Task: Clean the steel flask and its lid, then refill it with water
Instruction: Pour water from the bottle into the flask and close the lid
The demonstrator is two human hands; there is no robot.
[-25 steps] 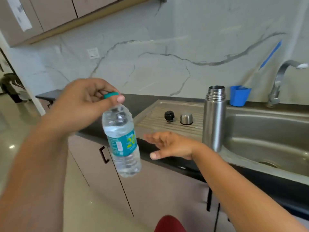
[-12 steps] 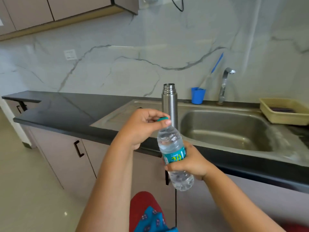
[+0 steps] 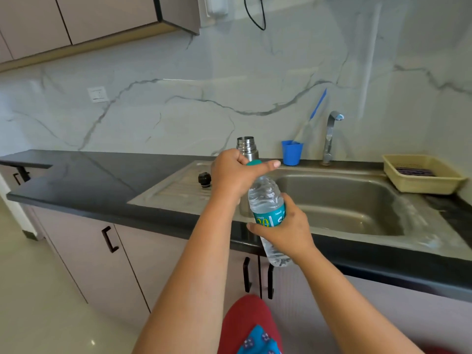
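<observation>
Left hand grips the teal cap — right hand wraps the water bottle, steel flask standing open behind.

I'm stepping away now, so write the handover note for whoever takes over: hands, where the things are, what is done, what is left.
Left hand grips the teal cap of the water bottle; right hand holds the bottle's body, tilted, in front of the counter edge.
Steel flask stands open on the sink's drainboard, behind the left hand. Its black stopper lies on the drainboard, left of the flask.
Done: flask is open and upright; whether it is washed cannot be told.
Left: take the cap off, pour water into the flask, close it.
</observation>
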